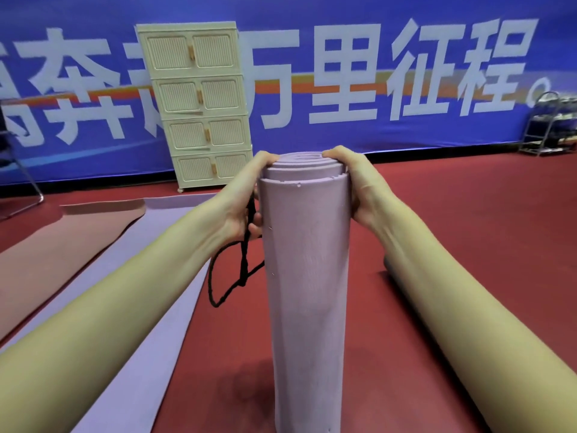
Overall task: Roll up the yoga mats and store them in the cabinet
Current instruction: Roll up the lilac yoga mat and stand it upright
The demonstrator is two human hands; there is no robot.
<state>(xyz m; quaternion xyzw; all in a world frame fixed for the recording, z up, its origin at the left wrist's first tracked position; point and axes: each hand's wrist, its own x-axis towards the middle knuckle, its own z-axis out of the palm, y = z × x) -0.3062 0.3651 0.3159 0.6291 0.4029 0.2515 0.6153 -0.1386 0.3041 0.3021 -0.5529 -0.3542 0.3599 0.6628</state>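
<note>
Currently: one lilac rolled mat (307,260) upright, left hand (249,195) and right hand (352,185) fingers curled round its top — left also pinching black cord (240,267) — two flat mats unrolled, cabinet (199,101) closed.

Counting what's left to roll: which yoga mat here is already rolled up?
The purple mat gripped upright by the left hand and right hand. The pink mat and the other purple mat lie flat on the floor.

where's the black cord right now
In the head view, the black cord hangs left of centre from the left hand, looping beside the upright rolled purple mat.
</note>
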